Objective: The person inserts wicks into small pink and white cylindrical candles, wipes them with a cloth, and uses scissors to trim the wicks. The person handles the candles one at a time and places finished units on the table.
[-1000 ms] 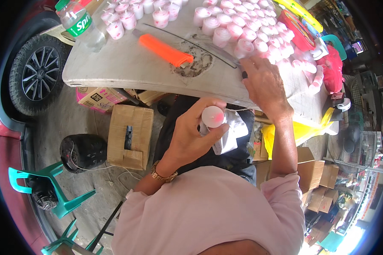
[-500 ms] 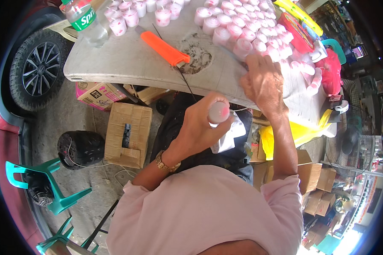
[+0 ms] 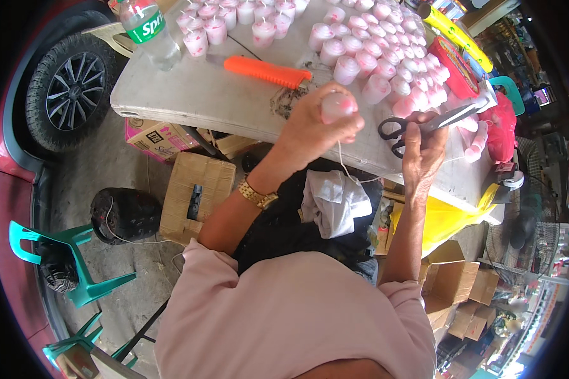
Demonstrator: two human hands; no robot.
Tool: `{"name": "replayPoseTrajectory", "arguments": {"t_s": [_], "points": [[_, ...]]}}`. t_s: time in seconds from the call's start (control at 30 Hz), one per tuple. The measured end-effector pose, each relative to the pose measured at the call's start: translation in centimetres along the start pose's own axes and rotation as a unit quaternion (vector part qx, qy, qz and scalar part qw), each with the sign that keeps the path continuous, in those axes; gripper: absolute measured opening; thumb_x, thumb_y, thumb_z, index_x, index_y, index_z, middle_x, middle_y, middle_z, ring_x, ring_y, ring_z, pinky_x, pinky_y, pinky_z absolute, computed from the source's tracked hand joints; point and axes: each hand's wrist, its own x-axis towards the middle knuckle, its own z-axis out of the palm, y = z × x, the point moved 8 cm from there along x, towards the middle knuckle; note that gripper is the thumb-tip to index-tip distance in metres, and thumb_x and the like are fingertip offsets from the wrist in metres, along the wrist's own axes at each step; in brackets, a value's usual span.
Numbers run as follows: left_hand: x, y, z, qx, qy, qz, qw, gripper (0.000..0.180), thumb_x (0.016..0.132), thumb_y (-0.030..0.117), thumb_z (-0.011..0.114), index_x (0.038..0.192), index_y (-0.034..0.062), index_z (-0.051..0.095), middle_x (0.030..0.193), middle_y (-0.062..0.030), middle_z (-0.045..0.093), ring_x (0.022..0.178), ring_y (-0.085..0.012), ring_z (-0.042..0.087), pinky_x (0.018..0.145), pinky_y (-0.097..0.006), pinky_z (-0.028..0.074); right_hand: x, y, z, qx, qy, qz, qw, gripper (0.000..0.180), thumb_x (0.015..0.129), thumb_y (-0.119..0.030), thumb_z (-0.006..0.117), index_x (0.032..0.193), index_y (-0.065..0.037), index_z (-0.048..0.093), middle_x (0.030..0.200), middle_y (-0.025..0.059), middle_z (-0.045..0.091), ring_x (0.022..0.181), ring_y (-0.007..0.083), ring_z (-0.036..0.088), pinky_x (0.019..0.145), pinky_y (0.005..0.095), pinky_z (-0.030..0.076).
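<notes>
My left hand (image 3: 310,129) is closed around a small white-and-pink candle (image 3: 336,106), holding it just above the near table edge. A long pale wick string (image 3: 342,158) hangs below the candle and curves to the right. In my right hand (image 3: 425,151) is a pair of scissors (image 3: 450,119) with black handle loops, its blades pointing away to the upper right. Rows of similar pink-and-white candles (image 3: 374,63) stand on the table just beyond my hands. A white cloth (image 3: 338,203) lies on my lap.
On the white table (image 3: 189,101) lie an orange-handled blade (image 3: 267,71) and a clear bottle with a green label (image 3: 148,35). More candles (image 3: 263,31) stand at the back left. A red bag (image 3: 501,129) and yellow bag (image 3: 439,221) are at the right; cardboard boxes (image 3: 195,189) stand below.
My right hand has lifted from the table, now with scissors in it. My left hand has moved up and slightly right with the candle, and the wick string now shows hanging. The view has shifted slightly.
</notes>
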Motion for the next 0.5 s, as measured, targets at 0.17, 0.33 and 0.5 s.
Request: {"name": "replayPoseTrajectory", "arguments": {"t_s": [0.17, 0.33, 0.5], "points": [[-1.6, 0.8, 1.9, 0.19, 0.043, 0.088, 0.977, 0.022, 0.079, 0.008, 0.075, 0.092, 0.0036, 0.058, 0.083, -0.001, 0.061, 0.075, -0.0059, 0.058, 0.067, -0.024, 0.047, -1.2, -0.1, 0.0, -0.026, -0.052, 0.096, 0.994, 0.024, 0.097, -0.023, 0.059, 0.108, -0.003, 0.053, 0.079, 0.0047, 0.063, 0.064, 0.0106, 0.059, 0.06, 0.0246, 0.047], [-3.7, 0.1, 4.0, 0.279, 0.032, 0.073, 0.957, 0.022, 0.074, 0.006, 0.078, 0.082, 0.0042, 0.058, 0.07, -0.0023, 0.06, 0.064, -0.0074, 0.055, 0.061, -0.025, 0.047, -2.6, -7.1, -2.8, 0.116, 0.03, -0.005, 0.993, 0.023, 0.1, -0.024, 0.05, 0.105, -0.002, 0.048, 0.079, 0.0111, 0.065, 0.067, 0.0144, 0.062, 0.064, 0.0249, 0.05], [-4.5, 0.2, 5.2, 0.328, 0.05, 0.157, 0.93, 0.025, 0.069, 0.008, 0.079, 0.081, 0.005, 0.058, 0.069, -0.0064, 0.061, 0.06, -0.014, 0.058, 0.06, -0.026, 0.048, -3.6, -12.3, -5.3, 0.181, 0.101, -0.135, 0.969, 0.026, 0.101, -0.033, 0.046, 0.103, -0.007, 0.046, 0.07, 0.0138, 0.061, 0.053, 0.0168, 0.053, 0.05, 0.0251, 0.044]]}}
